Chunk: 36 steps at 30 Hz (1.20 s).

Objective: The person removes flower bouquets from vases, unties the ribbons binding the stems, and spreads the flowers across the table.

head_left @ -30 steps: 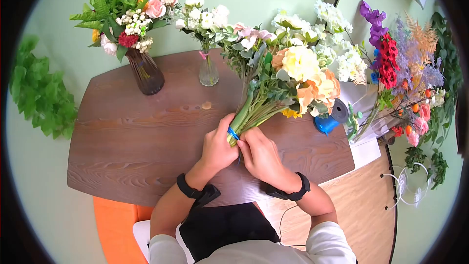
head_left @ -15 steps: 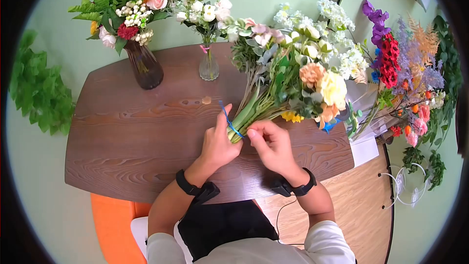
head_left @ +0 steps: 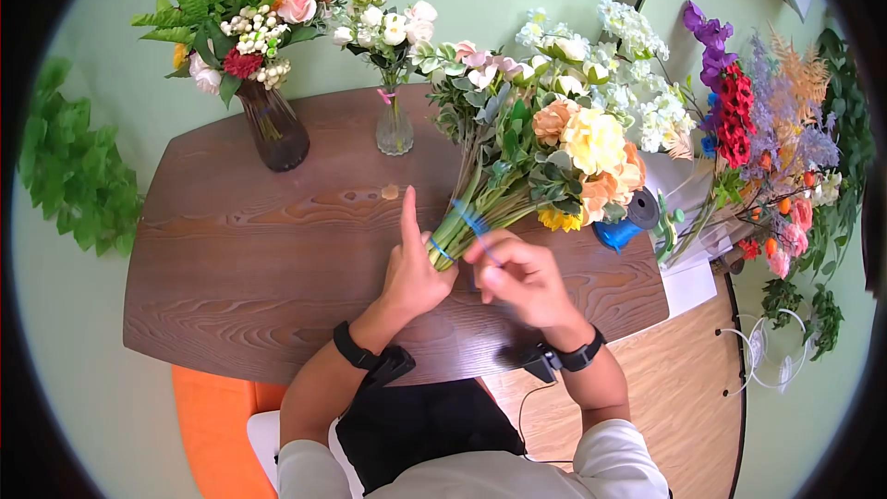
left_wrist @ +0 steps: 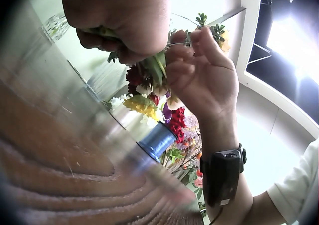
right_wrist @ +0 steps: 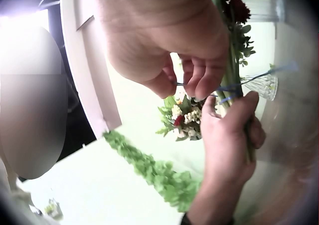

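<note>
A dark glass vase [head_left: 273, 134] of ferns, pink roses and red blooms stands at the far left corner of the wooden table [head_left: 231, 286], with a small clear vase [head_left: 394, 129] of white flowers just to its right along the far edge. Near the middle of the table, the person's left hand [head_left: 414, 273] grips the cut stems of a mixed bouquet [head_left: 545, 143], index finger raised straight while the other fingers curl round the bundle. A blue ribbon [head_left: 471, 222] circles the stems just above that grip. The right hand [head_left: 517, 277], just beside the left, pinches a strand of the ribbon between thumb and fingertips [right_wrist: 202, 88], drawing it taut across the stems. The bouquet's peach, yellow and white heads lie tilted toward the table's far right corner. A blue ribbon spool [head_left: 617, 231] sits by the right edge, beyond the blooms, and loose red, purple and orange stems [head_left: 739, 129] are heaped past that edge.
</note>
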Motion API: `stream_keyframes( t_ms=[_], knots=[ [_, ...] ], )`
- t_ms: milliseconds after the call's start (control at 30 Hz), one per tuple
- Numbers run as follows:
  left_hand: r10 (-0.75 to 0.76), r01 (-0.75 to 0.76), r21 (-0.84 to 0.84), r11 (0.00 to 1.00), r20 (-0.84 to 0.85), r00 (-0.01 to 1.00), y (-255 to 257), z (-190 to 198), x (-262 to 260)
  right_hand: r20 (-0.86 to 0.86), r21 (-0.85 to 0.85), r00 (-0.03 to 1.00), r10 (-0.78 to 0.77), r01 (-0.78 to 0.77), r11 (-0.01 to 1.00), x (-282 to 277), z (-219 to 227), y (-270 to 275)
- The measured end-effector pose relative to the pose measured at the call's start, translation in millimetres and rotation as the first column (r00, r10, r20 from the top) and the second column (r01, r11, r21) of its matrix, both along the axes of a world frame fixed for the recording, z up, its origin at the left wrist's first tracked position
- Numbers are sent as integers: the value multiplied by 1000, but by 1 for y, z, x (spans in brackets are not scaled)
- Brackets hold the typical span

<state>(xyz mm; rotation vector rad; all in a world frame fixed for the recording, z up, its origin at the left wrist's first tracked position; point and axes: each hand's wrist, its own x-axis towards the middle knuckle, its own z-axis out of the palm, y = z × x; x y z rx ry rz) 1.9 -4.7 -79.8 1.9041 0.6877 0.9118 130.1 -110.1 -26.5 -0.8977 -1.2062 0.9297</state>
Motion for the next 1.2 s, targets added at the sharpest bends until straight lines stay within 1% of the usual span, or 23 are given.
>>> stream_keyframes(
  t_ms=[67, 100, 133, 167, 200, 233, 267, 333, 367, 400, 467, 533, 600, 667, 767, 833, 933, 1000, 1033, 1067, 1100, 1133, 1200],
  knots=[
    [5, -5, -1, 1000, -6, 1000, 0, 3, 0, -39, -69, 990, 137, -139, 988, 18, 1, -13],
    [10, -10, -2, 1000, -14, 1000, -1, 5, 0, 76, -271, 991, 114, -90, 958, 27, 7, -21],
    [10, -10, -3, 1000, -13, 1000, -1, 6, 0, 76, -272, 990, 115, -90, 958, 26, 12, -21],
    [3, -3, -18, 1000, 6, 1000, -1, 6, 1, 552, -291, 833, 30, 158, 944, 26, 19, -21],
    [-5, 6, -34, 999, 25, 1000, -2, 7, 1, 889, -185, 457, -11, 381, 906, 26, 24, -20],
    [-6, 7, -36, 999, 25, 1000, -3, 7, 1, 951, -237, 302, 65, 577, 782, 24, 27, -17],
    [-3, 4, -46, 999, 23, 1000, -4, 7, 1, 951, -238, 302, 67, 578, 780, 22, 26, -17],
    [2, -1, -54, 999, 21, 1000, -4, 6, 2, 904, 57, 357, -236, 446, 893, 16, 21, -17],
    [-7, 10, -60, 998, 55, 998, -3, 3, 3, 829, 90, 480, -288, 394, 915, 8, 16, -14],
    [-16, 22, -63, 998, 89, 996, -3, 2, 3, 793, 157, 502, -345, 378, 912, -1, 14, -11],
    [-44, 50, -44, 998, 121, 992, -4, 5, 1, 791, 224, 480, -381, 352, 909, -15, 11, -4],
    [-75, 80, -24, 997, 153, 985, -5, 6, 0, 791, 217, 489, -368, 339, 916, -19, 1, 8],
    [-16, 19, -32, 999, 71, 997, -4, 6, 0, 814, 124, 481, -324, 401, 908, -22, -3, 16],
    [-12, 14, -30, 999, 57, 998, -2, 4, 0, 805, 115, 492, -331, 418, 901, -25, -5, 20],
    [-28, 30, -26, 999, 77, 997, -3, 4, 0, 752, 210, 525, -398, 382, 900, -23, -5, 19],
    [-39, 42, -22, 999, 113, 993, -4, 4, 0, 520, 76, 809, -274, 275, 958, -13, 9, 8],
    [-12, 15, -35, 999, 76, 997, -3, 4, 1, 186, 98, 974, -132, 115, 989, 7, 17, -7],
    [15, -13, -57, 998, 43, 999, -4, 5, 1, -95, 66, 993, 70, -64, 996, 17, 32, -23],
    [15, -12, -58, 998, 45, 999, -4, 6, 2, -167, 193, 955, 244, -211, 958, 29, 27, -29],
    [20, -17, -61, 998, 50, 999, -4, 7, 1, -269, 290, 909, 318, -239, 927, 32, 29, -39],
    [25, -22, -64, 998, 54, 998, -4, 7, 1, -247, 428, 858, 451, -321, 845, 43, 33, -41],
    [28, -24, -64, 998, 57, 998, -4, 7, 1, -213, 493, 865, 454, -306, 815, 54, 35, -47],
    [22, -19, -46, 999, 66, 998, -4, 7, 2, -238, 553, 928, 287, -114, 825, 74, 37, -64]
  ],
)
